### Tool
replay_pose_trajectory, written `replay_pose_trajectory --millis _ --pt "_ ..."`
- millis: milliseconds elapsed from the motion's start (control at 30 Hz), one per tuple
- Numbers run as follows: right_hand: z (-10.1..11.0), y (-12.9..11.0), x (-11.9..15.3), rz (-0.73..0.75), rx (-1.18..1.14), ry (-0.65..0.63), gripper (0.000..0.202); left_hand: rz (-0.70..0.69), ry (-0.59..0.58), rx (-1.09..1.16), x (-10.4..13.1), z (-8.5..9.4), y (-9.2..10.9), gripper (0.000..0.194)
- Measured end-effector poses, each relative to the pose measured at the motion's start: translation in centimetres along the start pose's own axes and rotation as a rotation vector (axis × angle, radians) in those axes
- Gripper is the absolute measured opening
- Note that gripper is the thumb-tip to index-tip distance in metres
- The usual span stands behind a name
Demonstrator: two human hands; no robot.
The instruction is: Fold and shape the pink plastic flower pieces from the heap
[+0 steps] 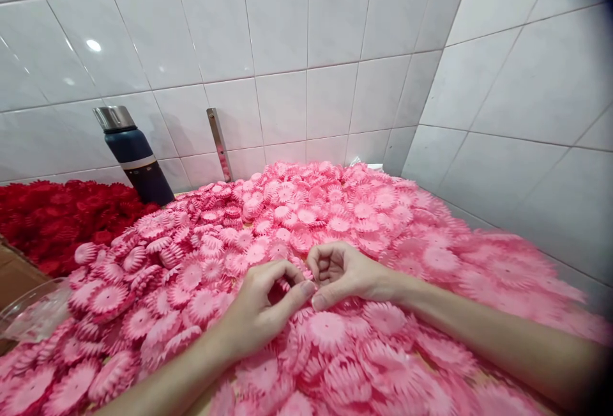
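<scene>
My left hand (271, 294) is closed in a pinch, thumb against fingertips, with a pink scalloped flower piece (302, 268) at its fingers, mostly hidden. Close against it, my right hand (342, 275) has its fingers curled and its thumb near the left thumb tip. Whatever lies between the right fingertips is too small to make out. Both hands are just above a broad heap of pink petal discs (328, 331), round with frilled edges and a small central hole. Some discs lie singly and others are in curled stacks.
At the left lie a red petal heap (57, 211), a cardboard box edge (22, 275) and a clear plastic container (38, 310). A dark blue bottle (138, 160) stands tilted in view by the tiled wall (282, 20). A metal strip (219, 141) leans there too.
</scene>
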State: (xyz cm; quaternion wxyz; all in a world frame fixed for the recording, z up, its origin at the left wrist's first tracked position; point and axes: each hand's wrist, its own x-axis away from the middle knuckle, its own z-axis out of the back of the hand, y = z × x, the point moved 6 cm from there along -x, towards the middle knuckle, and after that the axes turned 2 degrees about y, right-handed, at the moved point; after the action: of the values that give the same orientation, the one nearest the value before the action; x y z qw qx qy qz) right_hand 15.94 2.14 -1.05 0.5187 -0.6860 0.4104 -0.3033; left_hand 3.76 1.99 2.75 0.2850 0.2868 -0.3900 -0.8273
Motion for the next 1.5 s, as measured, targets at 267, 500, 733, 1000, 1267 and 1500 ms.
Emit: replay_pose_trajectory --millis 267,500,733,1000,1267,1500 --pt "0.2 0.1 -0.1 -0.009 -0.025 0.017 0.031 0.015 0.012 0.001 0.0 0.1 0.1 0.025" --pt "0.1 -0.4 -0.1 -0.001 -0.052 0.022 0.022 0.028 0.036 0.03 0.1 0.3 -0.3 0.023" --pt "0.6 -0.5 -0.3 0.019 -0.062 0.078 0.021 0.05 0.052 0.045 0.1 0.4 -0.3 0.023" --pt "0.9 0.2 -0.7 0.031 -0.247 0.02 0.029 0.135 0.341 0.249 0.0 2.0 -1.8 0.021" --pt "1.0 -0.1 -0.8 0.025 -0.305 0.073 0.027 0.17 0.639 0.301 0.7 3.6 -3.3 0.023" --pt "0.5 -0.4 -0.3 0.067 -0.002 0.057 0.03 0.075 0.314 0.115 0.0 1.9 -1.1 0.018"
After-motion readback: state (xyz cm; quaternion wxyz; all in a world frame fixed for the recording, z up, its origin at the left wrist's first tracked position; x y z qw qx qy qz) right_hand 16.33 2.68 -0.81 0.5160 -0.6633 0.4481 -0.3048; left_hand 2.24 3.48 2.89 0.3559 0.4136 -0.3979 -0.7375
